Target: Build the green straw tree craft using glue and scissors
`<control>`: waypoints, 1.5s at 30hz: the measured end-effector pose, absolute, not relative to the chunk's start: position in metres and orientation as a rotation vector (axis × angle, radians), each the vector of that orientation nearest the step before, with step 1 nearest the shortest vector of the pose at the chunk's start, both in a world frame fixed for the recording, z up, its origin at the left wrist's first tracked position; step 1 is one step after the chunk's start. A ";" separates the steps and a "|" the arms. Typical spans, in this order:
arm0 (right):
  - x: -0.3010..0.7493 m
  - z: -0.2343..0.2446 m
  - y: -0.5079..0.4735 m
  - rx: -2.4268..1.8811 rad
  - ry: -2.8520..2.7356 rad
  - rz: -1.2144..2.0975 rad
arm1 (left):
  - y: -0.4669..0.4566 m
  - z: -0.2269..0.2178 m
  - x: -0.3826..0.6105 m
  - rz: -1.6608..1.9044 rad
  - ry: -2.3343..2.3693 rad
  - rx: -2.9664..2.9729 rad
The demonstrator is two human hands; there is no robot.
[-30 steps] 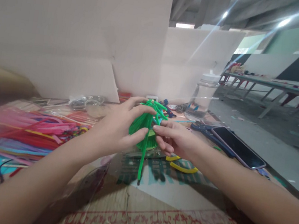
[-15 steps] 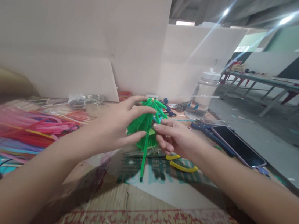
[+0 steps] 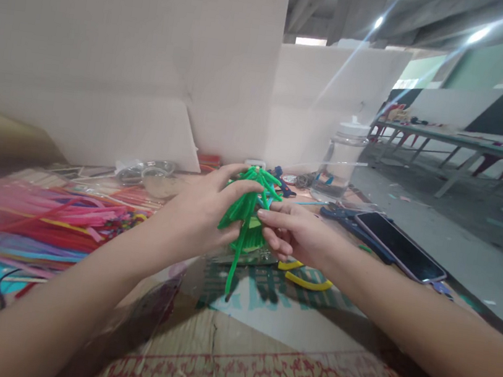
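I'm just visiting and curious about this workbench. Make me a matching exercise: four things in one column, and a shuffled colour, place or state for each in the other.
Things
1. smartphone
2. water bottle
3. green pipe-cleaner piece
4. loose pipe cleaners

Descriptions
A. Between the left hand and the right hand
B. In a pile of pink, red and blue, beyond the left forearm
C. Lying with its dark screen facing up
D. Upright and see-through, with a whitish lid

Right pairs: 1-C, 2-D, 3-A, 4-B

white panels (image 3: 127, 40), grey floor (image 3: 399, 203), bright lights (image 3: 479, 35)
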State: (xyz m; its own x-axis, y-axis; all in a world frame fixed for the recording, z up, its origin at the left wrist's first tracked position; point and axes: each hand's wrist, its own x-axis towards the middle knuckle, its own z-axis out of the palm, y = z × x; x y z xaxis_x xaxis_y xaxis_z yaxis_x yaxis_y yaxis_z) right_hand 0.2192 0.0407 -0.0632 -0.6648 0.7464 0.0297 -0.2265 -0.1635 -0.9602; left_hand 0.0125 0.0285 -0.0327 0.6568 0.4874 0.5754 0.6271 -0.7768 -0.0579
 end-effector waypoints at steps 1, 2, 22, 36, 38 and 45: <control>0.219 -0.063 0.041 -0.616 -1.448 1.891 | 0.029 -0.033 0.013 -0.813 -0.897 -2.611; 0.219 -0.063 0.041 -0.619 -1.451 1.889 | 0.029 -0.033 0.013 -0.816 -0.897 -2.605; 0.219 -0.062 0.039 -0.622 -1.454 1.895 | 0.020 -0.030 0.019 -0.832 -0.964 -2.599; 0.220 -0.060 0.041 -0.683 -1.454 1.817 | 0.034 -0.022 -0.003 -1.166 -1.074 -2.941; 0.221 -0.060 0.043 -0.698 -1.456 1.801 | 0.035 -0.022 -0.002 -1.275 -1.152 -2.910; 0.220 -0.061 0.043 -0.719 -1.478 1.756 | 0.036 -0.025 0.002 -1.165 -1.149 -2.788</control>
